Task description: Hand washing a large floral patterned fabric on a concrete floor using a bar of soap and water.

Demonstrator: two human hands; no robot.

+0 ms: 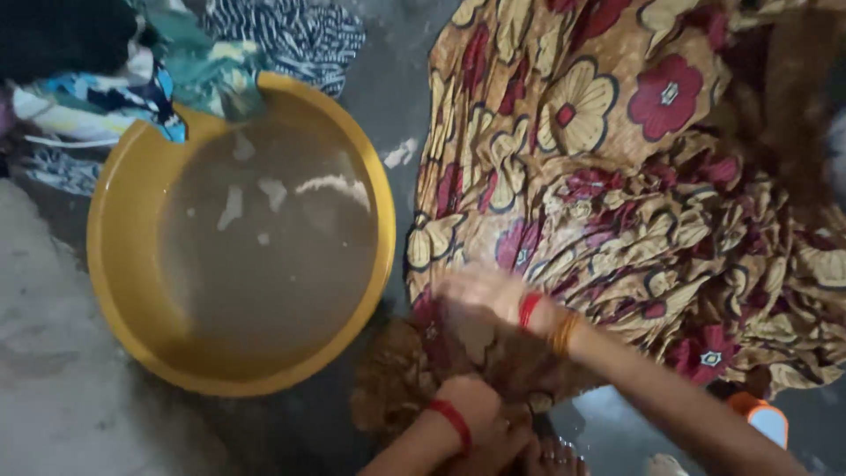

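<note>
Beside the yellow basin (123, 264) I see my left hand (471, 405) gripping the floral cloth (617, 176), pinning it while my right hand (480, 295) presses flat, fingers spread.

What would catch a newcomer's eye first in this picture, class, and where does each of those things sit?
First comes the big flowered cloth, brown, cream and red, spread wet over the right half of the floor. Next is the yellow basin of cloudy water on the left, with a heap of patterned clothes hanging over its far rim. At the bottom, the left hand and the blurred right hand press on the cloth's bunched end.
</note>
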